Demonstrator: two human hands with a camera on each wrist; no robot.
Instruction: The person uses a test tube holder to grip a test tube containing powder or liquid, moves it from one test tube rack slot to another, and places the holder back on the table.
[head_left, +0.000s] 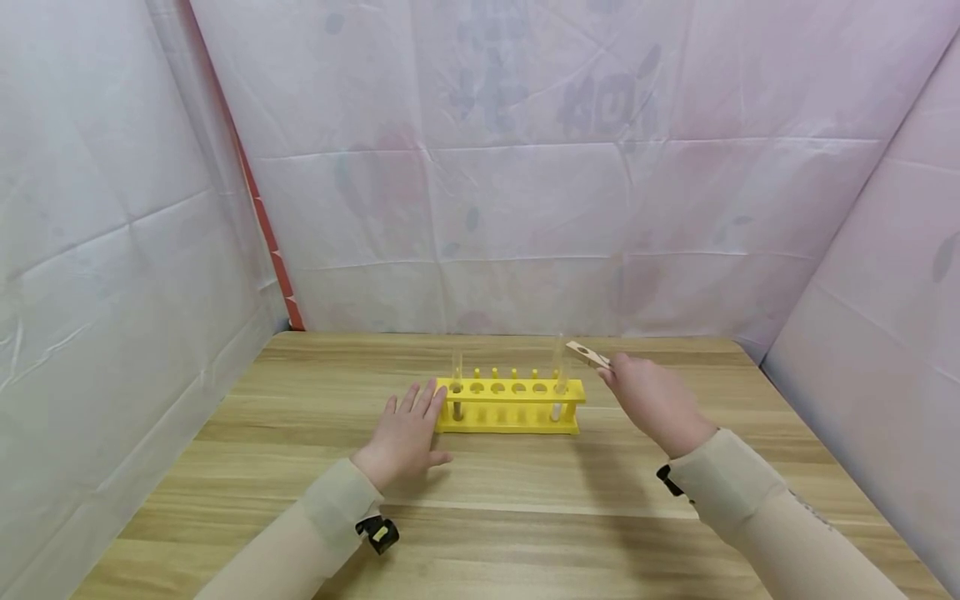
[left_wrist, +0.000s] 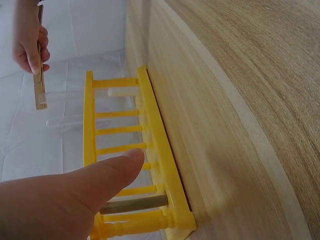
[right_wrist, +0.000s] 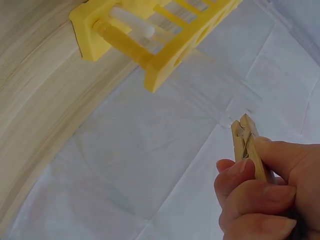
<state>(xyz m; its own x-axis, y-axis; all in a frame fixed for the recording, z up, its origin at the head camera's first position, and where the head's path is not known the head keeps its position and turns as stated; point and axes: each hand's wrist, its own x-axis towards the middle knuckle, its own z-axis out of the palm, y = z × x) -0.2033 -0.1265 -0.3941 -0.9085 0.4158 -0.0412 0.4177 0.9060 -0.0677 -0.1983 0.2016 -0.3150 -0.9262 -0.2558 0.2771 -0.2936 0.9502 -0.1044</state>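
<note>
A yellow test tube rack [head_left: 510, 400] stands upright on the table. Its left end hole holds a glass test tube with grey-brown contents [head_left: 458, 410]; the right end hole holds another with white contents [head_left: 557, 412]. My left hand [head_left: 403, 429] touches the rack's left end, fingers straight and spread, thumb [left_wrist: 112, 175] in front. My right hand [head_left: 656, 400] grips a wooden test tube clamp [right_wrist: 247, 142], up and to the right of the rack. The clamp's tip is at the mouth of the right tube; whether they touch I cannot tell.
The wood-grain table [head_left: 510, 517] extends around the rack. Upright pegs [head_left: 513, 372] line the rack's back. White patterned sheets [head_left: 525, 208] hang behind and on both sides. A red strip [head_left: 277, 267] runs down the back left corner.
</note>
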